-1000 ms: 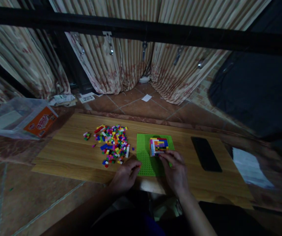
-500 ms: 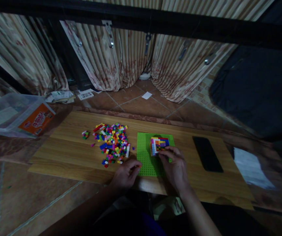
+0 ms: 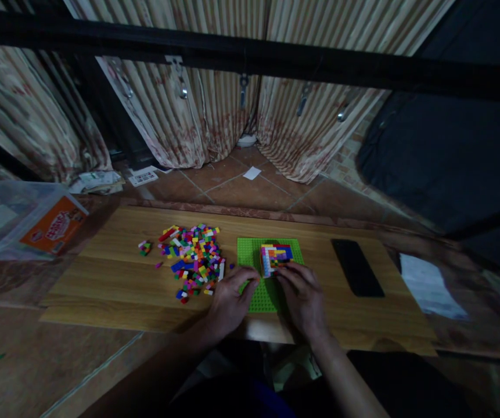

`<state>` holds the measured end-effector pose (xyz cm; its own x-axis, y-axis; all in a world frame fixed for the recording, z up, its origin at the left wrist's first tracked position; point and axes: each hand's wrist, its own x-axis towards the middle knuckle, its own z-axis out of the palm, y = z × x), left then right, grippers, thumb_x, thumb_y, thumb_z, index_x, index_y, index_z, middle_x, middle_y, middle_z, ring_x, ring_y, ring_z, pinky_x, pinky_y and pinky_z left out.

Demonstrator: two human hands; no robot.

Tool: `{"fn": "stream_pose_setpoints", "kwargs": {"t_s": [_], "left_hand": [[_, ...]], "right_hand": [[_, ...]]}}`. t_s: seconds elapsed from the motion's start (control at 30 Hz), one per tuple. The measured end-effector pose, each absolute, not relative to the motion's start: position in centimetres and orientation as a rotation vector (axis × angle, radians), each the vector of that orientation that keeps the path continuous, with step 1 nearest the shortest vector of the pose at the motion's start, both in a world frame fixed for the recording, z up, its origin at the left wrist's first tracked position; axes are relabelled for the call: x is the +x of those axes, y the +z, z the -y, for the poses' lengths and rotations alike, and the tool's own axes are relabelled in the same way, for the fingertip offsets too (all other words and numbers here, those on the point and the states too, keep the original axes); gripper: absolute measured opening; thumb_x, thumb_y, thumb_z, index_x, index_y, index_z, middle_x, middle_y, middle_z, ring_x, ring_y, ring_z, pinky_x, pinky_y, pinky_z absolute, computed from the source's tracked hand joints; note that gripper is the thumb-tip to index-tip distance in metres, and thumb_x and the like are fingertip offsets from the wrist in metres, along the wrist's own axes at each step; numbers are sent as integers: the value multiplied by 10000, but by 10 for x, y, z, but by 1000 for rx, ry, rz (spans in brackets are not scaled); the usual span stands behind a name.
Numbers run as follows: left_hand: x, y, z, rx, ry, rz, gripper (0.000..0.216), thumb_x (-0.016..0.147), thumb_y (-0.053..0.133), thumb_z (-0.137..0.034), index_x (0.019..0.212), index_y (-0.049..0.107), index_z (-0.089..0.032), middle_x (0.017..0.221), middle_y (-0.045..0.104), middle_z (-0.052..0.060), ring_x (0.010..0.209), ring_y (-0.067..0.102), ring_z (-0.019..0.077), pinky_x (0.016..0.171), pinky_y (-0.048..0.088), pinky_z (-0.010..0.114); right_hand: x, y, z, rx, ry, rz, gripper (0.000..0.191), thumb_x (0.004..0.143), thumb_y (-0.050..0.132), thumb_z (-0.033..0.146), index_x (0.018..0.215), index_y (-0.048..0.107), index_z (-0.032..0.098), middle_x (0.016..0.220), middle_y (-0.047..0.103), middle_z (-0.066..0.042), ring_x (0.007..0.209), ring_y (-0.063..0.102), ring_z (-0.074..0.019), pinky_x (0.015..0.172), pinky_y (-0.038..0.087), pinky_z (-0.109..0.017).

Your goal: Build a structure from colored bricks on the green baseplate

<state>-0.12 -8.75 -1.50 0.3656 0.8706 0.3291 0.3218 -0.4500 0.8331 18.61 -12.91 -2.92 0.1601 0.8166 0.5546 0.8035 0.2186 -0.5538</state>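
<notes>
A small hollow building of toy bricks (image 3: 268, 257), with walls in mixed colours, stands on a green baseplate (image 3: 247, 251). My left hand (image 3: 231, 301) is over the plate's near left part, thumb and forefinger pinched on a tiny orange brick (image 3: 257, 280) that barely shows. At the building's near right corner, my right hand (image 3: 304, 299) has its thumb and fingers closed against the wall; whether a loose brick is also between them is hidden. To the left of the plate lies a heap of loose toy bricks (image 3: 197, 255) in many colours.
A black phone (image 3: 356, 268) lies on the wooden table (image 3: 101, 273), right of the plate. A small brick cluster (image 3: 145, 248) sits left of the heap. Beyond the table are a clear plastic box (image 3: 10, 244) at left and a white paper (image 3: 432, 287) at right.
My left hand has moved right and up with the orange brick, nearer the building. My right hand stays at the building, its fingertips slightly lower on the near side. The view has shifted a little.
</notes>
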Motion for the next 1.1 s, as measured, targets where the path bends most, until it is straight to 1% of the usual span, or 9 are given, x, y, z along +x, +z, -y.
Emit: {"fn": "stream_pose_setpoints", "kwargs": {"t_s": [0.07, 0.17, 0.4, 0.57, 0.77, 0.87, 0.93, 1.03, 1.1], "left_hand": [[9, -11, 83, 2030, 1086, -1033, 119, 899, 564, -241, 892, 682, -224, 965, 679, 25, 944, 615, 152, 850, 479, 297], [24, -11, 79, 2100, 1134, -1084, 110, 879, 599, -254, 862, 705, -233, 987, 671, 26, 964, 592, 168, 883, 457, 336], [39, -25, 73, 2134, 1111, -1146, 115, 868, 613, -254, 852, 726, -244, 1024, 656, 27, 989, 576, 186, 904, 436, 383], [40, -29, 72, 2129, 1103, -1168, 101, 857, 629, -246, 856, 730, -249, 1029, 651, 24, 991, 574, 188, 899, 435, 383], [44, -31, 73, 2119, 1134, -1189, 72, 841, 644, -223, 840, 715, -234, 1026, 651, 24, 988, 575, 189, 897, 432, 384], [45, -32, 73, 2113, 1128, -1204, 57, 837, 643, -208, 847, 696, -226, 1021, 655, 24, 993, 579, 192, 901, 427, 388], [46, -31, 73, 2107, 1113, -1214, 47, 829, 647, -200, 861, 677, -219, 1004, 660, 24, 985, 584, 193, 902, 425, 391], [47, -30, 74, 2112, 1110, -1221, 72, 832, 635, -189, 899, 644, -212, 983, 661, 24, 973, 588, 191, 908, 423, 390], [47, -30, 74, 2119, 1110, -1220, 105, 837, 624, -186, 938, 627, -213, 987, 658, 25, 975, 587, 193, 914, 424, 390]], "right_hand": [[190, -28, 134, -1555, 34, 1498, 199, 903, 574, 288, 1038, 714, 248, 1096, 639, -79, 1017, 596, -200, 894, 512, -389], [198, -29, 145, -1581, 68, 1369, 206, 904, 560, 312, 1011, 718, 235, 1091, 639, -87, 1007, 617, -201, 894, 517, -393], [212, -41, 167, -1639, 174, 1270, 232, 901, 542, 333, 977, 714, 198, 1051, 650, -103, 978, 638, -213, 867, 533, -399], [212, -44, 168, -1650, 216, 1222, 225, 890, 554, 330, 966, 715, 192, 1040, 653, -97, 969, 638, -210, 868, 527, -395], [206, -34, 156, -1646, 263, 1210, 257, 890, 540, 360, 979, 708, 188, 1032, 654, -92, 960, 632, -207, 860, 516, -395], [202, -29, 143, -1686, 314, 1194, 317, 874, 552, 412, 1035, 689, 176, 1055, 656, -105, 949, 628, -217, 844, 512, -399], [198, -28, 133, -1724, 370, 1151, 397, 857, 566, 460, 1099, 660, 160, 1083, 659, -124, 942, 631, -227, 841, 510, -404], [192, -28, 118, -1782, 432, 1089, 542, 843, 553, 535, 1197, 607, 128, 1137, 661, -169, 1003, 628, -260, 881, 488, -428], [189, -29, 110, -1839, 441, 1094, 609, 847, 516, 572, 1222, 596, 99, 1155, 659, -203, 1046, 621, -287, 902, 470, -440]]}}
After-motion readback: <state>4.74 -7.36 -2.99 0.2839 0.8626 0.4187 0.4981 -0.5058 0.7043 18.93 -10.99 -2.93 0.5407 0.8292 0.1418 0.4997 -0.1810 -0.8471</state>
